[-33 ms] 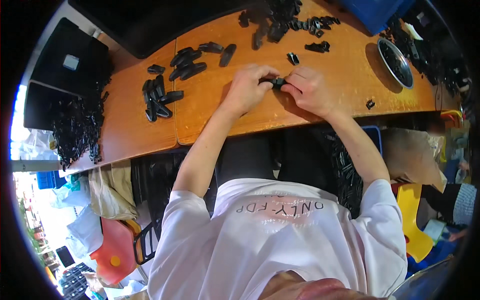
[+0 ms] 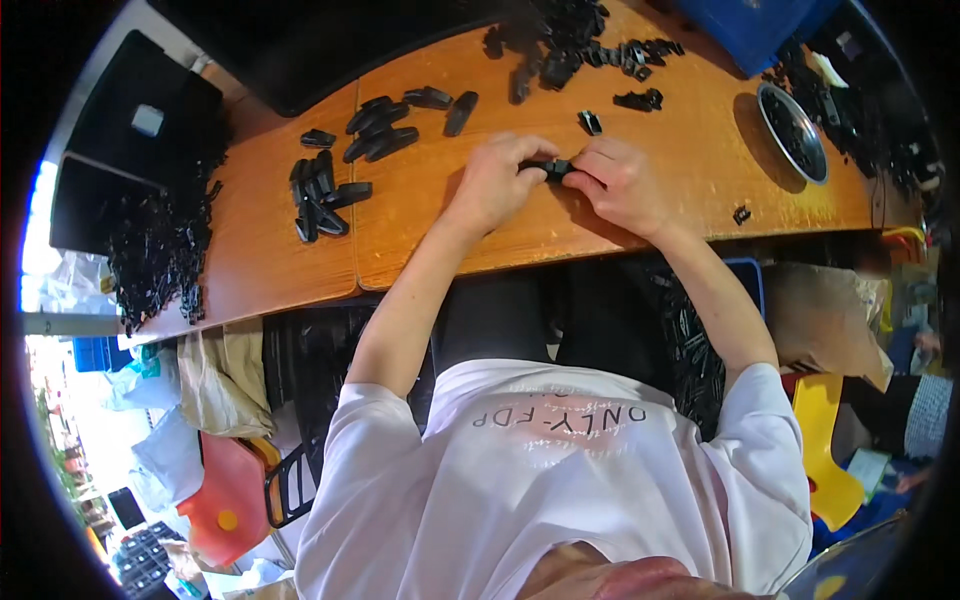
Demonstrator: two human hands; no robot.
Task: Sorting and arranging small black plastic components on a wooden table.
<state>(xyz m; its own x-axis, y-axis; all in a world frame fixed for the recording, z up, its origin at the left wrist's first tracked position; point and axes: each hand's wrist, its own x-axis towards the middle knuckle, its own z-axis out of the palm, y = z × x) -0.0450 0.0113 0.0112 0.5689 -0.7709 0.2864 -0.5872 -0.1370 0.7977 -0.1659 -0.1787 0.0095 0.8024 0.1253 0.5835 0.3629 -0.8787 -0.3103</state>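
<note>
Just over the wooden table, a small black plastic part (image 2: pixel 555 168) is held between my two hands. My left hand (image 2: pixel 503 175) pinches its left end between thumb and fingers. The thumb and curled fingers of my right hand (image 2: pixel 613 180) close on its right end, covering much of it. Beyond my hands lies a small black clip-like piece (image 2: pixel 590 123) with a shiny face. To the left are loose black oblong parts (image 2: pixel 380 128), and nearer me another cluster of similar black parts (image 2: pixel 322 190).
A round metal bowl (image 2: pixel 793 133) of small dark pieces stands at the right. Black parts pile up at the back (image 2: pixel 565 45) and far left (image 2: pixel 160 240). One tiny black piece (image 2: pixel 741 215) lies near the front edge. A blue bin (image 2: pixel 735 35) is at the back right.
The whole view has shifted very slightly. Both hands keep their grip on the black part, which looks slightly turned between them.
</note>
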